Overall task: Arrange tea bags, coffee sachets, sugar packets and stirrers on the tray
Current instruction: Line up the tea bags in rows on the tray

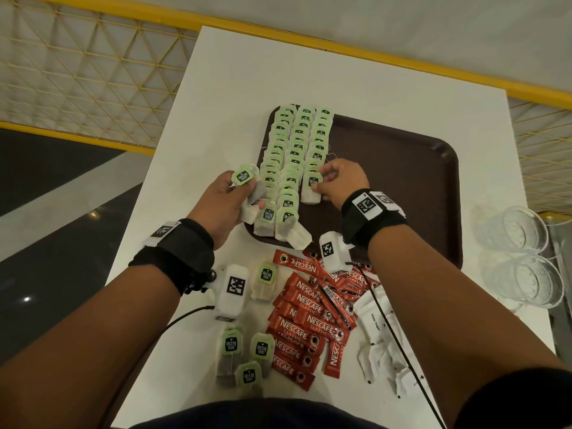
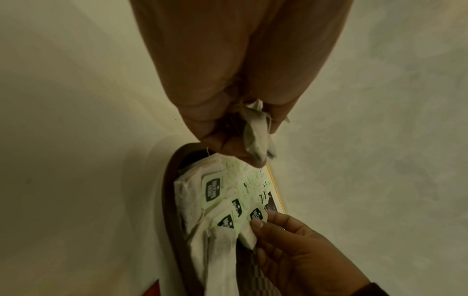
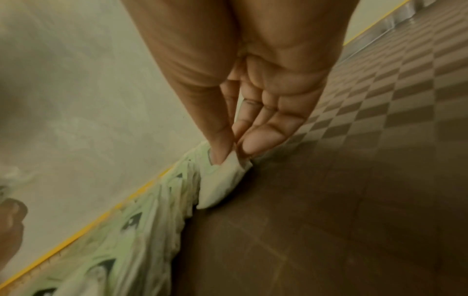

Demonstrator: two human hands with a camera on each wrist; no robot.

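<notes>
Nearest you, short of the brown tray [image 1: 402, 168], loose McCoy tea bags [image 1: 230, 351], red Nescafé sachets [image 1: 309, 323] and white sugar packets [image 1: 376, 320] are lying on the white table [image 1: 235, 72]. At the tray's near-left corner your left hand [image 1: 221, 205] is curling around a small bunch of tea bags [image 1: 246, 181], held just off the rim. Your right hand [image 1: 339, 181] is pinching one tea bag [image 1: 312, 187] at the near end of the third row [image 1: 320, 137], thumb and fingertips together on its tag. Right of that row the tray floor is lying bare to its far and right rims. Beyond the right rim, two glasses [image 1: 520, 258] are standing at the table edge.
</notes>
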